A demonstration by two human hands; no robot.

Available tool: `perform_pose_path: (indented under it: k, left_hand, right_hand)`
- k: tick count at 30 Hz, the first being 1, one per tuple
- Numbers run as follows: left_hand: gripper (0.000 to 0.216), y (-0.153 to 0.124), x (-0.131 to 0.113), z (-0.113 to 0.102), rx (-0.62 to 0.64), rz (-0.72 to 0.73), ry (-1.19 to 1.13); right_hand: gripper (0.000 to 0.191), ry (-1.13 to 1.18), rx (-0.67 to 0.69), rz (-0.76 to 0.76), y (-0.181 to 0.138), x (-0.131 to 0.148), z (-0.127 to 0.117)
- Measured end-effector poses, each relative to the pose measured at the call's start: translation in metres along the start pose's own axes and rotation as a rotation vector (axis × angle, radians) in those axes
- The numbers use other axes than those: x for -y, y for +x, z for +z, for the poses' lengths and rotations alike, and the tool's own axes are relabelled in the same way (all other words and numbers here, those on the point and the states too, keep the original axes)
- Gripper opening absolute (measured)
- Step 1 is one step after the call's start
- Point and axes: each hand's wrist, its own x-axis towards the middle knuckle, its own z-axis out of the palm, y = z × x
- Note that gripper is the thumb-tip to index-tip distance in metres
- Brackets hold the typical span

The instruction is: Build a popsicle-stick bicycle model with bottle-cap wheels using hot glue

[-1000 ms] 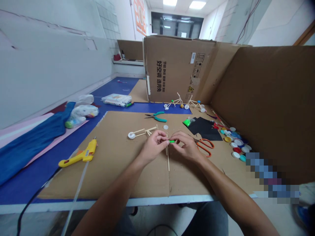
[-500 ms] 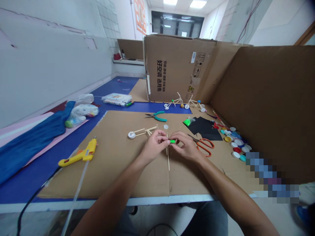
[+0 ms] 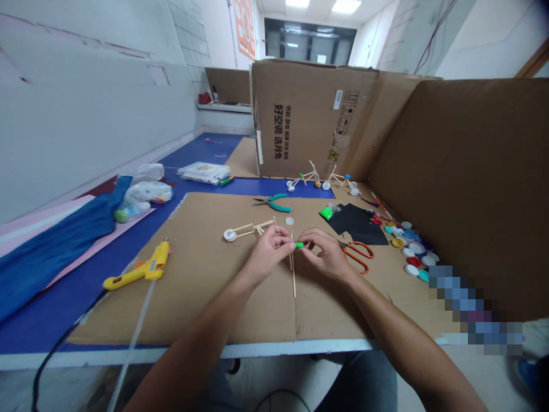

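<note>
My left hand (image 3: pixel 268 254) and my right hand (image 3: pixel 326 254) meet over the middle of the cardboard sheet (image 3: pixel 206 286). Both pinch a small green piece (image 3: pixel 299 245) between their fingertips, fingers pressed together. Thin wooden sticks (image 3: pixel 293 273) lie under and just below the hands. A stick frame with a white cap wheel (image 3: pixel 244 230) lies just left of my left hand.
A yellow glue gun (image 3: pixel 141 270) lies at the left, its cord running off the table edge. Teal pliers (image 3: pixel 274 203) lie farther back, orange scissors (image 3: pixel 358 254) to the right. Several bottle caps (image 3: pixel 412 252) and black paper (image 3: pixel 358 224) sit right. Cardboard walls (image 3: pixel 463 189) enclose back and right.
Both hands have stayed in place, with only slight finger movement around the green piece.
</note>
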Motion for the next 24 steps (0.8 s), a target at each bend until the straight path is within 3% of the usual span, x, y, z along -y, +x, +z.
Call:
perform_pose_path:
  k: [24]
  left_hand:
    - [0.037, -0.0005, -0.0006, 0.0021, -0.015, -0.004, -0.001]
  right_hand:
    - [0.014, -0.01, -0.006, 0.017, 0.0005, 0.0029, 0.0]
